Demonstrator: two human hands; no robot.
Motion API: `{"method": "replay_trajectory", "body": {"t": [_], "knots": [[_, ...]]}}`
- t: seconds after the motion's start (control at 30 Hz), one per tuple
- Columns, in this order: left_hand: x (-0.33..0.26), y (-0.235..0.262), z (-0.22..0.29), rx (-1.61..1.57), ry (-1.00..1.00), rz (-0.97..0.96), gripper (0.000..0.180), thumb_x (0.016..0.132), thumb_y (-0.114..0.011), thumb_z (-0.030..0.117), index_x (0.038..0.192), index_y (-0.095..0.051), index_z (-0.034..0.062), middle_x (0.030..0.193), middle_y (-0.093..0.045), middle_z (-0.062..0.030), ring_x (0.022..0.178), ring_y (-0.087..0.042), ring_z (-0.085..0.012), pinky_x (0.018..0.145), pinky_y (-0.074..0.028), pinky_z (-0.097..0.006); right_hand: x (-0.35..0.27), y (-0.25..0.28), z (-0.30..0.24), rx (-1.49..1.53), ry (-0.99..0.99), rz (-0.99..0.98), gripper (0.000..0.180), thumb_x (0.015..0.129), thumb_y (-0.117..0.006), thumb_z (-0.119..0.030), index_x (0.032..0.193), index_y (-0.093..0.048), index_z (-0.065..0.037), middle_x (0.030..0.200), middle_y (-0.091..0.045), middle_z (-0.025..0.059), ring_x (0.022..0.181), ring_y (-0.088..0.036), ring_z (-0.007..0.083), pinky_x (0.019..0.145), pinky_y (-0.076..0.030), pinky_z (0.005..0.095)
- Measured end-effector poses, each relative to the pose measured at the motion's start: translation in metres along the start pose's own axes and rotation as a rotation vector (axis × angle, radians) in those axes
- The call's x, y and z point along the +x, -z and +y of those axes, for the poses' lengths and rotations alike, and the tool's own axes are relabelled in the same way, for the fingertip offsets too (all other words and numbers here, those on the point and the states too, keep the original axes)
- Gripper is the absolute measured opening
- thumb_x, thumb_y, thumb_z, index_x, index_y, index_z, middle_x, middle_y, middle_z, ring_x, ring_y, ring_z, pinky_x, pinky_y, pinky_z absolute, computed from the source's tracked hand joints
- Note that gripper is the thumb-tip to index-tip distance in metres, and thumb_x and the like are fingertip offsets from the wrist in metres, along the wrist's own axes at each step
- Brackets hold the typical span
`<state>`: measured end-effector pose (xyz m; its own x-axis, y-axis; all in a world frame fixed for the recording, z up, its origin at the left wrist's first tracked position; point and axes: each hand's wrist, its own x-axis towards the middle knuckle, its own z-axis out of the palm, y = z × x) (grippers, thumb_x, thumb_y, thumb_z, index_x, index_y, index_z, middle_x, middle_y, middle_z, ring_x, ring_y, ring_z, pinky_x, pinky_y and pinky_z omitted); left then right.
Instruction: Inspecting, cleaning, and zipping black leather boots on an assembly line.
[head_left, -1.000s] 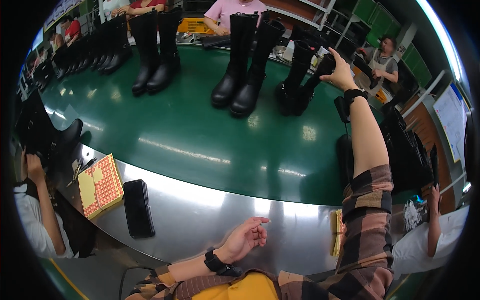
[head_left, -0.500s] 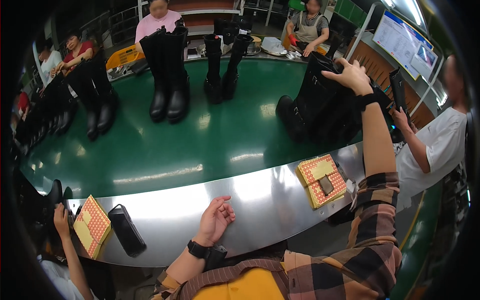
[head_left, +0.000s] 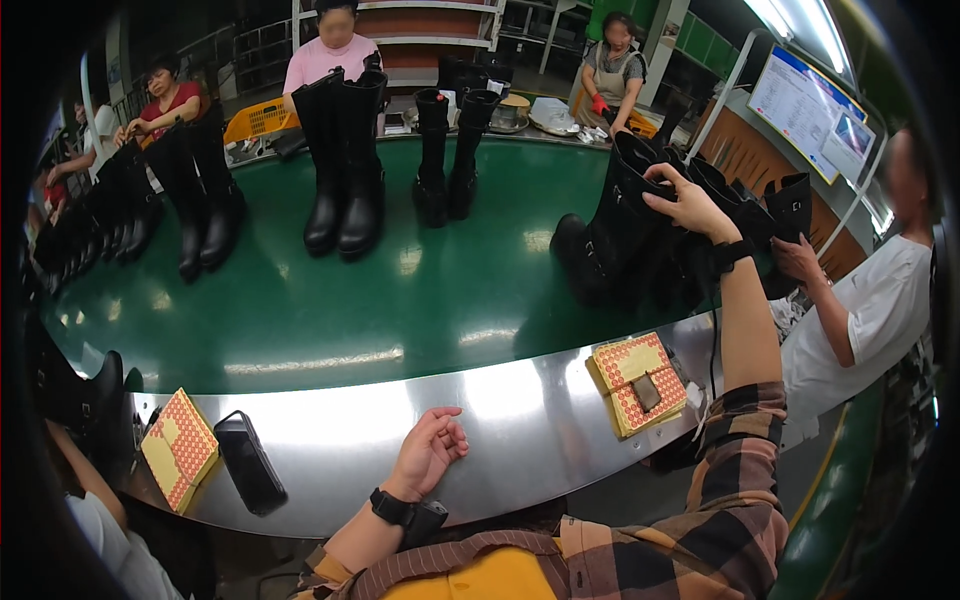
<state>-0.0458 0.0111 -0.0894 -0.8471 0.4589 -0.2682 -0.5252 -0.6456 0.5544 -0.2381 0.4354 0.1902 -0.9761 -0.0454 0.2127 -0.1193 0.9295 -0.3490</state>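
At the right of the green table, my right hand [head_left: 692, 205] is closed at the top rim of a tall black boot [head_left: 622, 205], which stands upright with buckled straps. More black boots crowd together just behind and beside it. My left hand [head_left: 428, 455] hovers over the metal table edge [head_left: 520, 440], empty, with its fingers loosely curled and the index finger stretched out. Nearest to my right forearm lies a stack of yellow sticker sheets with red dots [head_left: 637, 385], with a small brown block [head_left: 646, 393] on top.
A dark phone-like device [head_left: 250, 462] and another sticker stack [head_left: 180, 450] lie at left on the metal edge. Pairs of black boots [head_left: 345, 170] stand across the green surface [head_left: 440, 310]. Co-workers sit around; one at right holds a boot [head_left: 790, 205].
My right hand has lowered slightly and its fingers have closed in at the boot's rim. The co-worker's boot at right has tilted down. My left hand stays nearly still.
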Motion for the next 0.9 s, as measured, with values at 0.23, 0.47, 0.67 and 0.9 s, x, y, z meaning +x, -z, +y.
{"method": "replay_trajectory", "body": {"t": [0.23, 0.47, 0.67, 0.9], "knots": [[-0.001, -0.004, 0.0, 0.037, 0.008, 0.041, 0.024, 0.099, -0.044, 0.017, 0.118, -0.048, 0.0018, 0.086, -0.057, -0.008, 0.078, -0.058, -0.0185, 0.074, -0.05, -0.033, 0.006, -0.006, 0.004, -0.144, 0.003, 0.351, 0.042, 0.085, -0.07, -0.04, 0.111, -0.06, -0.009, 0.104, -0.068, 0.0133, 0.101, -0.066, 0.0315, 0.087, -0.05, 0.0385], [-0.002, -0.006, 0.001, 0.047, 0.013, 0.061, 0.022, 0.099, -0.044, 0.014, 0.117, -0.049, 0.0015, 0.086, -0.057, -0.0077, 0.077, -0.057, -0.0177, 0.073, -0.05, -0.032, 0.008, 0.039, 0.016, -0.214, -0.503, -0.202, 0.081, 0.072, -0.079, -0.055, 0.124, -0.059, 0.004, 0.108, -0.067, 0.0156, 0.094, -0.069, 0.022, 0.059, -0.059, 0.0344], [0.0, -0.002, -0.001, 0.066, 0.015, 0.041, 0.024, 0.098, -0.049, 0.013, 0.12, -0.05, 0.0033, 0.087, -0.059, -0.0065, 0.08, -0.058, -0.0159, 0.076, -0.05, -0.031, 0.015, 0.001, -0.008, -0.434, -0.202, 0.216, 0.068, 0.071, -0.079, -0.047, 0.116, -0.067, 0.001, 0.102, -0.07, 0.0209, 0.1, -0.067, 0.0334, 0.09, -0.052, 0.0397], [-0.016, -0.052, 0.002, 1.028, -0.339, -0.019, 0.074, 0.085, -0.074, 0.021, 0.145, -0.034, 0.0036, 0.127, -0.051, -0.0148, 0.117, -0.054, -0.0258, 0.099, -0.047, -0.038, -0.1, 0.032, -0.152, -0.462, 0.018, 0.287, 0.045, 0.078, -0.074, -0.04, 0.091, -0.071, 0.004, 0.086, -0.068, 0.0235, 0.085, -0.067, 0.0375, 0.077, -0.051, 0.0431]]}}
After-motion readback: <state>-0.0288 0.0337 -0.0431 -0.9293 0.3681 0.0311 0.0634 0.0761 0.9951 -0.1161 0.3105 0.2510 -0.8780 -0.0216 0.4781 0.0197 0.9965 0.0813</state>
